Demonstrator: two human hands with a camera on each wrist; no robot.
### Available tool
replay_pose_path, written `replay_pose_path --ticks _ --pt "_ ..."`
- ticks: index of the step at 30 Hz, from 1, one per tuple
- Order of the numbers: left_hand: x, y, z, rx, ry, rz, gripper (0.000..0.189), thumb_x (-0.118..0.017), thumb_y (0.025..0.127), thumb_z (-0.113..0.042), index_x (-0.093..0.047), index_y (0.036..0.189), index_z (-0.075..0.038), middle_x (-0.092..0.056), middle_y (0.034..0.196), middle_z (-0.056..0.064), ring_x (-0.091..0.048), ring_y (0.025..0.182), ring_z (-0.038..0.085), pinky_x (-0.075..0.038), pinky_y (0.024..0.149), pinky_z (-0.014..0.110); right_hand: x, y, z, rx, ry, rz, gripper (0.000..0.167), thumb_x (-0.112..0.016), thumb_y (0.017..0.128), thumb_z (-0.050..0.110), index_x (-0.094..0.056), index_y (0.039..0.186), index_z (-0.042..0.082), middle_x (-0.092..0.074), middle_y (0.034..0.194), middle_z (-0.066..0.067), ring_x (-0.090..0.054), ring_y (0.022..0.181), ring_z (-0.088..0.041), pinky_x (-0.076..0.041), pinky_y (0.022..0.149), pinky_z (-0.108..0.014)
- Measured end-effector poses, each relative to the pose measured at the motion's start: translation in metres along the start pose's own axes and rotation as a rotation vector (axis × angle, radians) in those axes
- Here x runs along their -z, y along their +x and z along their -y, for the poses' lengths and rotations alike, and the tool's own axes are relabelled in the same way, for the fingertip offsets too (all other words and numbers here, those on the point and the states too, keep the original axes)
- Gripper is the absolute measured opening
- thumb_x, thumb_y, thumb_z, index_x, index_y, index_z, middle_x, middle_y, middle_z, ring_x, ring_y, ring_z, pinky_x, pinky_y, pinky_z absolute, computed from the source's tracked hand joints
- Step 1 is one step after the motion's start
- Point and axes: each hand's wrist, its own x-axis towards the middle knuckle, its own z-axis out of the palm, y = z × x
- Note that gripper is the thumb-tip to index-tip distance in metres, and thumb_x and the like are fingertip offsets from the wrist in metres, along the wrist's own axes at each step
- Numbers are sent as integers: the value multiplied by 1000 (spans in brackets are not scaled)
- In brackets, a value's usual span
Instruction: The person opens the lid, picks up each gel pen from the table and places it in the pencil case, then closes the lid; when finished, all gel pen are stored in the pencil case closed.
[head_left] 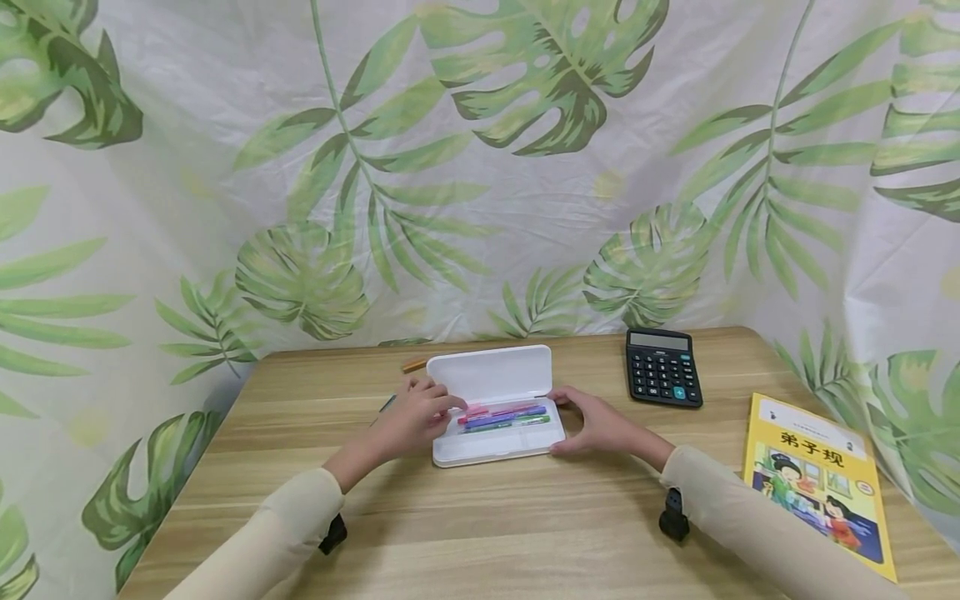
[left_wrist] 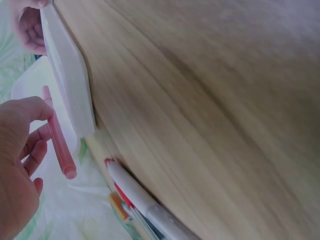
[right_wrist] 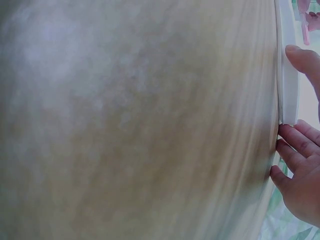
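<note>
A white pencil case [head_left: 487, 457] lies on the table with its lid [head_left: 491, 375] raised at the back. Inside are several pens, among them a purple pen [head_left: 506, 417] and a green pen [head_left: 507, 426]. Over the left part of the case, my left hand [head_left: 422, 415] pinches a translucent pink pen [left_wrist: 60, 142] between thumb and fingers. My right hand [head_left: 600, 423] grips the case's right end, its thumb at the front wall [right_wrist: 289, 85] and the other fingers around the end.
Left of the case, partly behind my left hand, lie a white pen [left_wrist: 145, 202] and an orange item [head_left: 415, 365]. A black calculator [head_left: 663, 367] sits at the back right. A yellow book [head_left: 817, 483] lies along the table's right edge. Leaf-patterned cloth [head_left: 480, 208] hangs behind.
</note>
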Motion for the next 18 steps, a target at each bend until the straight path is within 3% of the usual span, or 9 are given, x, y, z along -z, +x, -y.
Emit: replay_pose_path --ticks 11,18 --pt "-6 19 -14 -22 -47 62 24 -70 92 -8 -76 112 -21 -68 93 -3 -47 90 17 -29 85 39 0 0 3 -20 7 3 83 -93 71 33 -53 139 6 -63 135 -10 -55 131 -29 -35 116 -53" --pt "-12 29 -20 -83 -47 -21 25 -71 89 -5 -77 108 -20 -67 89 -2 -49 90 18 -34 87 45 1 0 5 -23 23 6 83 -93 71 31 -53 140 5 -62 136 -10 -54 132 -30 -34 116 -54"
